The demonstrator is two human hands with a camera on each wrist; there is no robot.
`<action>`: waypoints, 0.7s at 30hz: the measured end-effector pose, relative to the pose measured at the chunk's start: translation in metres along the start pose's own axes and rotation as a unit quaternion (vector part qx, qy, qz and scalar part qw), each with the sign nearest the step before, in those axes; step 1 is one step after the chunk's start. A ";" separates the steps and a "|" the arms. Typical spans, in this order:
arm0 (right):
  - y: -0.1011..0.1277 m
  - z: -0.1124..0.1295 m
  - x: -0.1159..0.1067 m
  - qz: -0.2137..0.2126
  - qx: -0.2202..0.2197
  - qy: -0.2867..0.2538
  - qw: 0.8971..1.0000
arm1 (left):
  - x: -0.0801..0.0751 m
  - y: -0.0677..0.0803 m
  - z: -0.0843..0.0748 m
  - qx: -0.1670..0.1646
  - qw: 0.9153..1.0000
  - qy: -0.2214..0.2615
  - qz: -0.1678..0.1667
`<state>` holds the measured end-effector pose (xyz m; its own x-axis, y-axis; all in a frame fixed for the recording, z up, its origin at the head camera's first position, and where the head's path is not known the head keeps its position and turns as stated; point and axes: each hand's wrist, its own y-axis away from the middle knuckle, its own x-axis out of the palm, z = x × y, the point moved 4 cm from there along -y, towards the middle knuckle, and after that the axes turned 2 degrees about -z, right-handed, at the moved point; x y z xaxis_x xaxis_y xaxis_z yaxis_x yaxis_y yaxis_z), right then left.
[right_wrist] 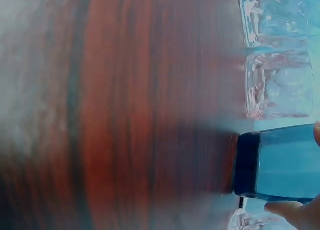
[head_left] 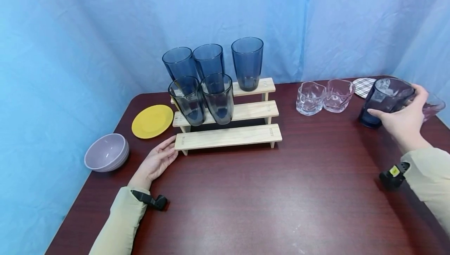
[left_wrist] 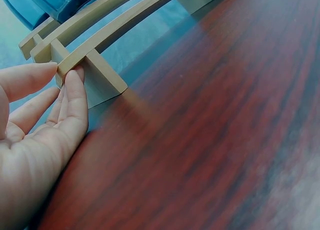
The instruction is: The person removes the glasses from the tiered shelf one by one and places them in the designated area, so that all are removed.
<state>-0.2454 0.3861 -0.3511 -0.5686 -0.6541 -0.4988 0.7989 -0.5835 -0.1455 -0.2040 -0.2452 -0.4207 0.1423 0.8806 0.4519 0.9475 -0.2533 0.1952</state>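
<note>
Head view: the right hand (head_left: pixel 404 120), at the right edge of the frame, has its grip wrapped round a dark blue tumbler (head_left: pixel 384 100) standing on the desk (head_left: pixel 281 192), thumb on the near side, fingers over the far rim. Left of it stand two clear faceted glasses (head_left: pixel 325 97). At centre, a three-step wooden rack (head_left: pixel 228 136) carries five blue tumblers (head_left: pixel 216 79) — three on the top step, two on the middle. The left hand (head_left: pixel 158 161) lies flat, grip released, fingertips touching the rack's lower left corner. A yellow plate (head_left: pixel 152 121) and a lilac bowl (head_left: pixel 106 152) sit at left.

Left wrist view: straight fingers (left_wrist: pixel 75 100) press against the rack's (left_wrist: pixel 95 45) end post.

Right wrist view: the tumbler (right_wrist: pixel 280 162) appears at lower right, blurred — a fingertip on each side.
</note>
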 end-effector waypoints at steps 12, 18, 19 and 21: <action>-0.001 -0.003 -0.008 -0.018 -0.040 0.060 0.997 | -0.001 0.001 0.000 0.007 1.000 0.006 0.005; -0.001 -0.003 -0.011 -0.031 -0.066 0.085 0.994 | 0.000 0.001 0.000 0.000 1.000 0.006 0.001; -0.001 -0.003 -0.011 -0.030 -0.068 0.089 0.993 | 0.000 0.000 0.000 0.000 1.000 0.006 0.001; -0.001 -0.003 -0.012 -0.029 -0.069 0.092 0.993 | 0.000 0.000 0.000 -0.001 1.000 0.007 -0.002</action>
<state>-0.2387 0.3959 -0.3482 -0.5792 -0.5154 -0.6316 0.7925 -0.5375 -0.2882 -0.2036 -0.2451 -0.4208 0.1355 0.8759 0.4632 0.9474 -0.2514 0.1983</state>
